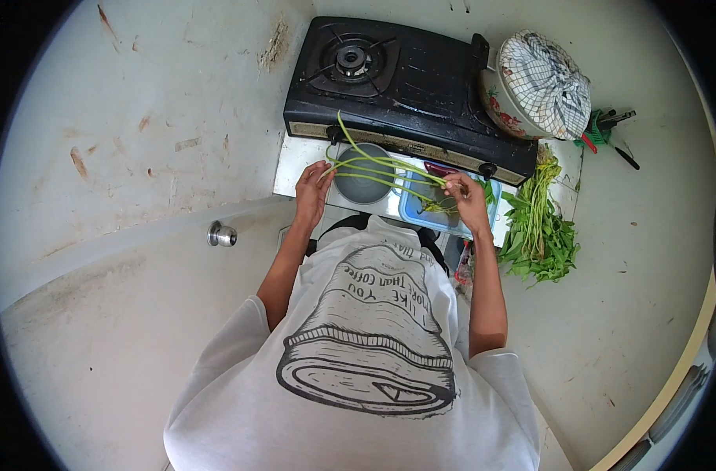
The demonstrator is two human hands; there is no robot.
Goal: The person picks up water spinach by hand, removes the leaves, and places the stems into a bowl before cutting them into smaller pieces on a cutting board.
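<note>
So from my end of the feed, the stems [409, 166] are just below the stove [444, 74], around upper centre of the frame, strung out between the two hands above the bowl [366, 184] and the blue tray [403, 212]. Can't tell if any of them actually touch the bowl.

I'd call them featherlight: bendy along the length, but probably snappy if you kink one hard. Maybe a bit slick if they're damp (no way for me to check that from here, sadly). I'd take hold near the ends with a light pinch, since squeezing mid-stem could bruise them.

Left hand [314, 192] is mostly closed, fingertips pinching the left ends by the bowl's rim. Right hand [468, 202] has thumb and fingers closed on the other ends over the tray, and looks a bit looser to me.

There's also a bunch of leafy greens [540, 239] over at right of centre, well apart from the bowl.
</note>
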